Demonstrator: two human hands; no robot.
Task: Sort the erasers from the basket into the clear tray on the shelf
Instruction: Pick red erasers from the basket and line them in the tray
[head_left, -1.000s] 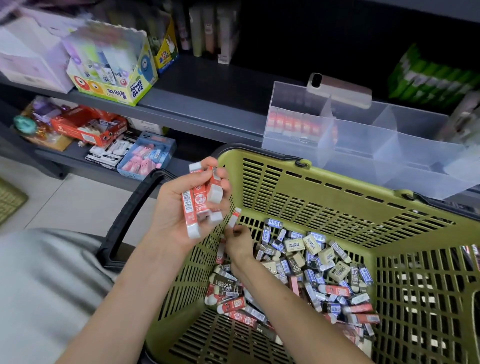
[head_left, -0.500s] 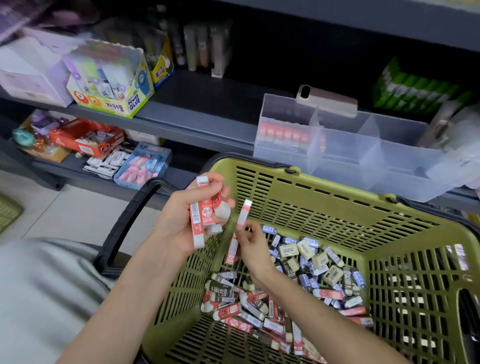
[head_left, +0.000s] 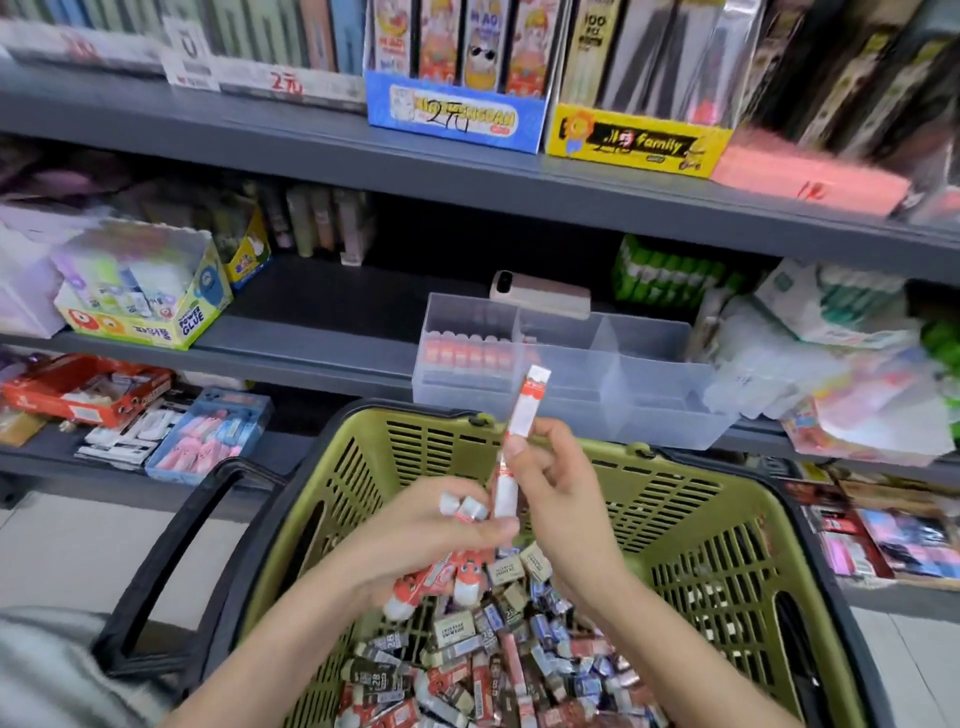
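Note:
The olive green basket fills the lower middle, with several loose erasers in red, blue and beige wrappers piled in it. My left hand grips a bundle of red-and-white erasers above the pile. My right hand pinches two long red-and-white erasers upright over the basket's far rim. Behind them on the shelf stands the clear tray with dividers. A row of red erasers stands in its left compartment.
A phone lies on the tray's back edge. A glue box stands at the left of the same grey shelf. Packets crowd the right. The basket's black handle hangs at the left. Boxes fill the shelf above.
My view has tilted up toward the shelves. My right hand has risen from the pile with erasers pinched, up to the basket's far rim. My left hand has stayed, still holding its bundle.

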